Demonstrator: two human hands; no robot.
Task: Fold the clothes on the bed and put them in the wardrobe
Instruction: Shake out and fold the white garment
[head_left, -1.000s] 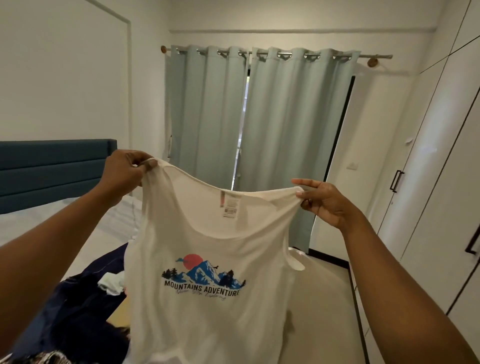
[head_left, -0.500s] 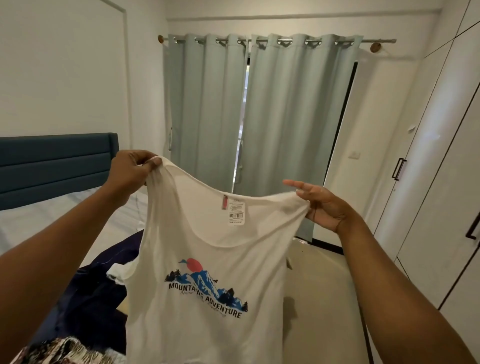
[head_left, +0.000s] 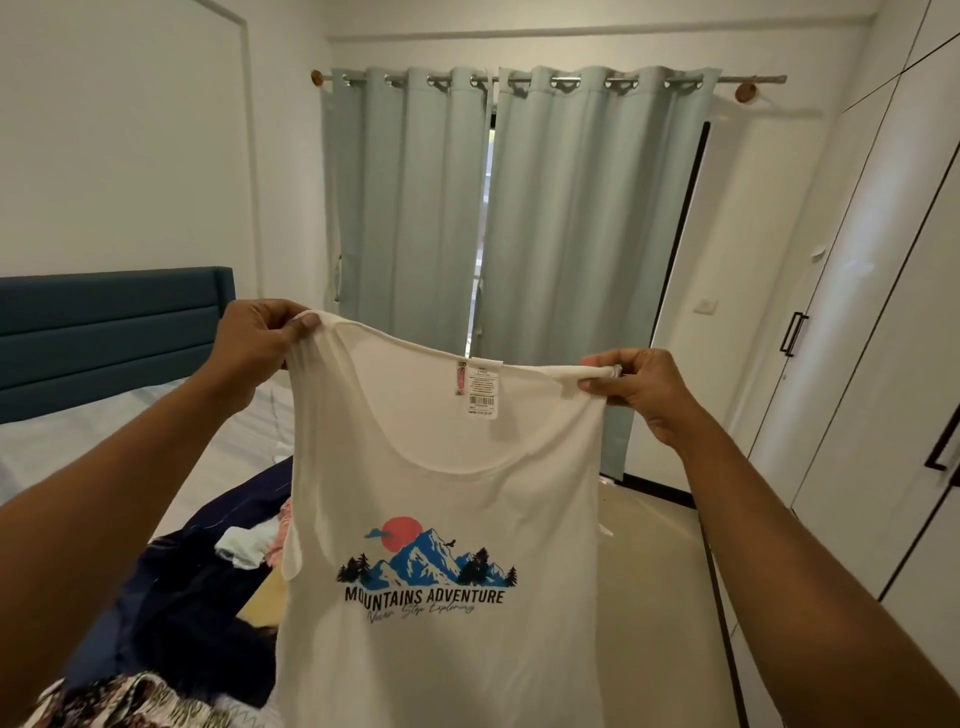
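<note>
- Left hand pinches one shoulder strap of the white printed sleeveless cotton top, at ten o'clock
- Right hand pinches the other strap at two o'clock, slightly lower
- Top hangs mid-air from both hands toward six o'clock, long axis vertical; pale-sheeted bed lies at eight o'clock
</note>
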